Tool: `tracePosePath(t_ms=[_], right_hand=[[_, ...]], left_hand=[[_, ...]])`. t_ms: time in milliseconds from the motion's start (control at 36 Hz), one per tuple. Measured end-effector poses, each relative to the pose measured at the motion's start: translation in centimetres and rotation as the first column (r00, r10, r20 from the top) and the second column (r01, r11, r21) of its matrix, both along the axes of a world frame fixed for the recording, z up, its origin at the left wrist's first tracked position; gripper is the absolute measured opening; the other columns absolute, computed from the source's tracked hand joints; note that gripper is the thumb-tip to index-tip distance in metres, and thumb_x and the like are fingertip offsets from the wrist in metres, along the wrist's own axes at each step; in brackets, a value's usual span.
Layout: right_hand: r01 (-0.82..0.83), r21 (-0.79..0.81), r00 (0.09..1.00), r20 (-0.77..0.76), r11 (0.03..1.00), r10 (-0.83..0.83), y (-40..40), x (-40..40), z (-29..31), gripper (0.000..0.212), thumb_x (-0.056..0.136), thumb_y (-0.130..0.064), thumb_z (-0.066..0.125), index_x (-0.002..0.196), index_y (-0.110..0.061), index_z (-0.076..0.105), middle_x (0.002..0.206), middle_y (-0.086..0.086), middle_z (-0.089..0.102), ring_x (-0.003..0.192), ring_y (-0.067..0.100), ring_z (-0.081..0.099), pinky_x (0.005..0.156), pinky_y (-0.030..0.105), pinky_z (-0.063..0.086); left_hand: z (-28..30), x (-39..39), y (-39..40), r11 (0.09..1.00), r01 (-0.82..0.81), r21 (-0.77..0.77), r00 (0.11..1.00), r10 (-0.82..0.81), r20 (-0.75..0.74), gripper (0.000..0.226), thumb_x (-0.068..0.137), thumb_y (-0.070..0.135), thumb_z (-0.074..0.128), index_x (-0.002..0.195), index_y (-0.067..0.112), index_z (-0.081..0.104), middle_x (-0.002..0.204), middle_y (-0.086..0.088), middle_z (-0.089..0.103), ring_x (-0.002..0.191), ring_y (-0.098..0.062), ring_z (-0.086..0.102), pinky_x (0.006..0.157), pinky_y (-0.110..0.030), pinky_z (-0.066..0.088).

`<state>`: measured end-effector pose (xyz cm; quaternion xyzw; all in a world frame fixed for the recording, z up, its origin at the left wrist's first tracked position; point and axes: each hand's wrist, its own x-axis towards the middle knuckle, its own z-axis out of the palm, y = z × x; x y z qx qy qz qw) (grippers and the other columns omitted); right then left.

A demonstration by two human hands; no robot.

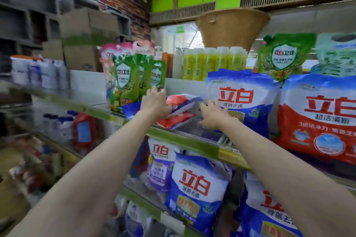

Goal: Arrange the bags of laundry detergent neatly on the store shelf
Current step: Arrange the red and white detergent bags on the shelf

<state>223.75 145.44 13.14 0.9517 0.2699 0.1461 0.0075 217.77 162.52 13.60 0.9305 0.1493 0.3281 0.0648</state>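
Note:
A small stack of red, white and blue detergent bags (181,111) lies flat on the upper shelf (185,140). My left hand (155,105) rests on the stack's left end, fingers reaching over it. My right hand (211,115) holds its right end, fingers curled at the edge. Right of the stack a blue detergent bag (244,100) stands upright, and beyond it a larger red and white bag (319,119). Green pouches (127,82) stand to the left of the stack.
More blue bags (196,188) fill the shelf below. Yellow-green bottles (212,61) and a woven basket (231,27) sit behind the top row. White bottles (38,73) and cardboard boxes (84,40) are at the far left. A green pouch (283,57) stands behind the upright bags.

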Motion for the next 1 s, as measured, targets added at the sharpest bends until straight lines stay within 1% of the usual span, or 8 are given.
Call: tracePosePath(t_ms=[111,194,306,444,556,694,889,1000], right_hand=[[-0.071,-0.036,0.996,-0.051,0.997,0.069,2.7,-0.9,-0.2,0.065,0.089,-0.033,0.057,0.142,-0.010,0.028,0.150,0.013,0.024,0.140,0.032,0.018,0.108,0.057,0.025],[-0.110,-0.064,0.991,-0.080,0.992,0.105,4.1,-1.6,-0.4,0.066,0.089,-0.038,0.057,0.143,-0.012,0.029,0.150,0.014,0.025,0.141,0.033,0.018,0.108,0.058,0.024],[-0.148,-0.065,0.986,-0.087,0.987,0.142,5.5,-2.1,-0.7,0.077,0.088,-0.046,0.057,0.147,-0.013,0.022,0.151,0.013,0.024,0.141,0.033,0.019,0.108,0.058,0.023],[-0.144,-0.040,0.986,-0.089,0.989,0.140,6.5,-2.4,-0.7,0.070,0.088,-0.039,0.057,0.145,-0.013,0.026,0.149,0.012,0.027,0.141,0.033,0.020,0.110,0.055,0.023],[-0.089,0.000,0.993,-0.079,0.996,0.089,6.8,-1.7,-0.7,0.065,0.089,-0.035,0.057,0.143,-0.012,0.029,0.149,0.013,0.029,0.139,0.034,0.025,0.109,0.054,0.025],[-0.011,0.079,0.995,-0.101,0.997,0.019,6.7,-0.2,-0.6,0.050,0.091,-0.028,0.051,0.136,-0.011,0.037,0.144,0.013,0.035,0.136,0.033,0.030,0.105,0.051,0.033],[0.089,0.173,0.988,-0.142,0.981,-0.065,7.5,1.8,-0.2,0.047,0.093,-0.025,0.046,0.138,-0.011,0.040,0.140,0.014,0.040,0.130,0.034,0.038,0.100,0.047,0.041],[0.124,0.339,0.979,-0.197,0.933,-0.058,8.3,3.7,-0.1,0.037,0.094,-0.018,0.040,0.125,-0.003,0.054,0.127,0.020,0.053,0.118,0.038,0.051,0.095,0.043,0.046]], left_hand=[[-1.2,-2.4,3.1,0.988,-0.149,-0.037,0.970,0.139,-0.199,0.056,0.084,0.043,0.059,0.125,0.007,0.046,0.129,-0.018,0.042,0.124,-0.037,0.041,0.101,-0.046,0.038],[-2.2,-3.7,5.0,0.974,-0.218,-0.054,0.937,0.194,-0.291,0.062,0.088,0.055,0.050,0.126,0.005,0.046,0.132,-0.022,0.043,0.124,-0.040,0.043,0.101,-0.045,0.039],[-2.8,-5.2,6.7,0.956,-0.289,-0.047,0.891,0.251,-0.377,0.050,0.087,0.042,0.054,0.127,0.012,0.048,0.130,-0.019,0.048,0.118,-0.036,0.050,0.096,-0.041,0.044],[-2.6,-6.2,7.8,0.944,-0.325,-0.048,0.879,0.283,-0.385,0.045,0.088,0.036,0.054,0.127,0.014,0.050,0.130,-0.016,0.050,0.114,-0.033,0.055,0.089,-0.037,0.047],[-2.4,-5.5,8.4,0.947,-0.315,-0.056,0.880,0.269,-0.392,0.046,0.085,0.038,0.055,0.123,0.012,0.050,0.128,-0.016,0.050,0.115,-0.034,0.053,0.093,-0.041,0.047],[-2.3,-3.6,8.7,0.964,-0.265,-0.021,0.887,0.236,-0.397,0.032,0.086,0.031,0.055,0.110,0.010,0.049,0.122,-0.017,0.052,0.112,-0.035,0.051,0.088,-0.041,0.045],[-2.0,-0.4,9.9,0.978,-0.206,-0.039,0.911,0.177,-0.373,0.052,0.086,0.047,0.056,0.119,0.007,0.048,0.125,-0.018,0.051,0.114,-0.036,0.051,0.096,-0.046,0.046],[-1.7,1.7,10.4,0.982,-0.170,-0.082,0.935,0.135,-0.328,0.038,0.092,0.033,0.051,0.119,0.006,0.048,0.125,-0.018,0.050,0.113,-0.036,0.051,0.088,-0.042,0.045]])
